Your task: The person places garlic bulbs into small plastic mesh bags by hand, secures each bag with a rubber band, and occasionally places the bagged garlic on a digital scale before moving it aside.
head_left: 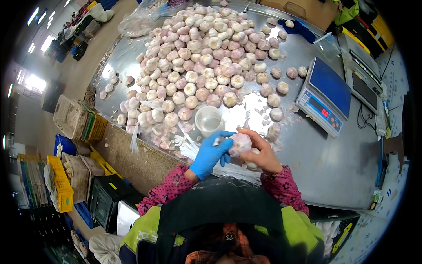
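Observation:
Near the table's front edge, both my hands are closed around a pinkish-white garlic bulb (pixel 240 144). My left hand (pixel 210 154), in a blue glove, grips it from the left with bent fingers. Bare, my right hand (pixel 263 153) holds its right side, and a second garlic bulb (pixel 252 164) shows partly under these fingers. Just beyond my hands stands a clear plastic cup (pixel 209 119). White plastic strips or netting (pixel 237 173) lie beneath my wrists. A large heap of garlic bulbs (pixel 198 57) spreads over the far middle of the metal table (pixel 325 171).
A blue-topped digital scale (pixel 327 92) stands at the right, with another scale (pixel 362 79) behind it. Loose skins and single bulbs lie between heap and scale. Crates (pixel 61 185) are stacked on the floor at left. A clear plastic bag (pixel 138 22) rests at the far left of the table.

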`<state>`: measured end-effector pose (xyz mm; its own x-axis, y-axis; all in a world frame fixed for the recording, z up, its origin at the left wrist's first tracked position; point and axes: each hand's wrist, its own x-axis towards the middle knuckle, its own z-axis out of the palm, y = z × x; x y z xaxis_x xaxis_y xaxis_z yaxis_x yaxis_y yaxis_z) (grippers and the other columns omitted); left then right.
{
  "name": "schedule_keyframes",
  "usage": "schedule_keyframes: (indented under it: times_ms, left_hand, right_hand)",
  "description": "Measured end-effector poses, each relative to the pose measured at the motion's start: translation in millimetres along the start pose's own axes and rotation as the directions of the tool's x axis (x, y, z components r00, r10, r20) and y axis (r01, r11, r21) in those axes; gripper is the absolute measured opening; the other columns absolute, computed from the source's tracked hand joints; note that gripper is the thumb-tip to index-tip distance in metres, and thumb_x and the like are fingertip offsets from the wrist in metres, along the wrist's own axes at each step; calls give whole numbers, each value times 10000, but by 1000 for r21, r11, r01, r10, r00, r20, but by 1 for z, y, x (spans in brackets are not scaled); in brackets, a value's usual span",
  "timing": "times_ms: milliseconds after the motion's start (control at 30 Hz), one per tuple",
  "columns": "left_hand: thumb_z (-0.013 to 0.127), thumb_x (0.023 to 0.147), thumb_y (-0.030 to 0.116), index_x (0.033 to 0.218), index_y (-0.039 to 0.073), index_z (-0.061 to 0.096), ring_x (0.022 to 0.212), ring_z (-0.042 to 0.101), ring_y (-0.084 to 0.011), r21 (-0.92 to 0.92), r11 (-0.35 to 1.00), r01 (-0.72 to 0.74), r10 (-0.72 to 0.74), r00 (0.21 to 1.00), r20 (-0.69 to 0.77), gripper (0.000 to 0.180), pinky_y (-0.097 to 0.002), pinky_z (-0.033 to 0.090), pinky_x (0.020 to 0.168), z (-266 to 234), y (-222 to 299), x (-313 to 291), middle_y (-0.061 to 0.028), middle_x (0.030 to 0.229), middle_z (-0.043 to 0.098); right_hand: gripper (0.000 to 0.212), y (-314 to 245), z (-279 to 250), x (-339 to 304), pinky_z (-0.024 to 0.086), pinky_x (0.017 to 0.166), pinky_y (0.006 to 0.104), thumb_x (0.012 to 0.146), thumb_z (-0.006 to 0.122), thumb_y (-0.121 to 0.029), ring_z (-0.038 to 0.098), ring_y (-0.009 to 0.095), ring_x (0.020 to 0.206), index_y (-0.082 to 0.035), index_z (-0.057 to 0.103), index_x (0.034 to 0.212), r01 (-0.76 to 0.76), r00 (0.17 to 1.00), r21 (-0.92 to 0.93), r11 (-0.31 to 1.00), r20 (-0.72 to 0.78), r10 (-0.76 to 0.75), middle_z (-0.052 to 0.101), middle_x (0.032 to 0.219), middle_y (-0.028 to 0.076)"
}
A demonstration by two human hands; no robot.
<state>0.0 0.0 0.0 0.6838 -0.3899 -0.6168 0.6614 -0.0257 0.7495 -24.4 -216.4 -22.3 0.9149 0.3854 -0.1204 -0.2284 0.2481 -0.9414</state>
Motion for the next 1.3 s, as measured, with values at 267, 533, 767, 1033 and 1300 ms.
schedule_keyframes:
  times_ms: [267, 533, 767, 1033, 1300]
  left_hand:
    - [809, 770, 190, 1464, 142, 433, 1353, 405, -295, 608, 470, -640, 689, 696, 201, 791, -412, 323, 1127, 17, -9, -15, -121, 1470, 429]
    - [782, 783, 62, 1370, 84, 461, 1258, 503, -230, -147, 884, -444, 452, 891, 26, 670, -355, 439, 1032, 0, -5, -5, -90, 1359, 501]
    - [776, 739, 27, 1228, 85, 566, 1169, 532, -224, 375, 597, -709, 781, 620, -72, 536, -344, 436, 1010, 1, -8, 2, -72, 1244, 530]
    - [786, 715, 30, 1205, 97, 591, 1170, 539, -224, 320, 586, -744, 798, 599, -66, 531, -343, 448, 1001, 3, -6, 2, -83, 1237, 552]
    - [743, 745, -48, 1213, 78, 571, 1216, 525, -252, 684, 381, -622, 918, 342, -199, 515, -371, 432, 1033, -31, 6, 27, -123, 1288, 539]
  right_hand:
    - [522, 9, -7, -6, 521, 551, 268, 919, 600, -149, 644, 173, 647, -11, 449, 1399, -71, 982, 491, 868, -119, 147, 649, 995, 147]
    - [677, -6, 23, 9, 526, 630, 292, 924, 628, -151, 642, 189, 686, -46, 279, 1494, -111, 994, 351, 930, 57, 97, 636, 972, 117]
    - [720, -14, 41, 7, 525, 657, 310, 861, 694, -71, 643, 182, 760, -30, 287, 1454, -192, 970, 331, 924, -78, 230, 647, 1002, 127]
    - [535, -9, 44, 18, 524, 631, 314, 868, 626, -36, 641, 196, 705, -3, 409, 1356, -153, 981, 452, 879, -35, 189, 655, 999, 140]
    - [353, 28, 3, 29, 561, 712, 377, 980, 525, -219, 652, 265, 890, -3, 517, 1259, -73, 950, 755, 652, -147, 277, 630, 979, 127]
